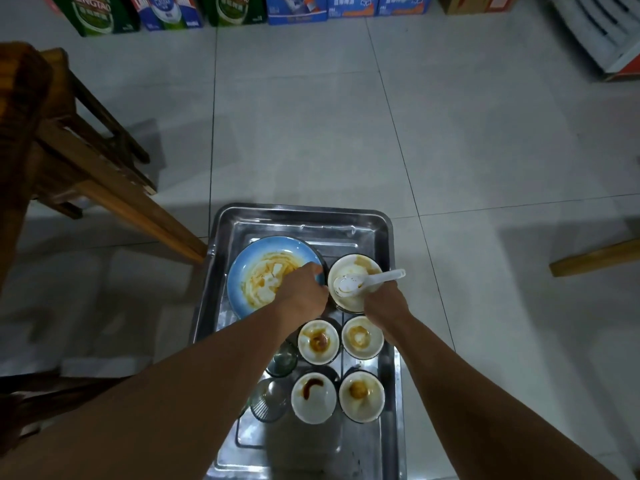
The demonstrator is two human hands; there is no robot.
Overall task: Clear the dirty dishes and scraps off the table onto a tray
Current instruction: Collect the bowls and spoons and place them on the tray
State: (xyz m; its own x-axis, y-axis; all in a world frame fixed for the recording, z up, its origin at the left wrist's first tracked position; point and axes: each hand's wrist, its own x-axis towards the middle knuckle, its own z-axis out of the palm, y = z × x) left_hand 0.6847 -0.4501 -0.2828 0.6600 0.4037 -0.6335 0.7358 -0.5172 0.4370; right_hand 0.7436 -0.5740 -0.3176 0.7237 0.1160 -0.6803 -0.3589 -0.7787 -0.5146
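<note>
A steel tray holds the dirty dishes. At its far left lies a sauce-smeared blue plate; my left hand grips its right rim. To the plate's right stands a white bowl with a white spoon lying in it, handle pointing right. My right hand holds the bowl's near right side, with its fingers hidden behind the hand. Nearer me sit several small sauce-stained white bowls and two glass cups, partly hidden under my left forearm.
Wooden furniture legs slant down at the left, close to the tray's far left corner. Another wooden leg pokes in at the right. Beer cartons line the back wall. Grey tiled floor lies beyond the tray.
</note>
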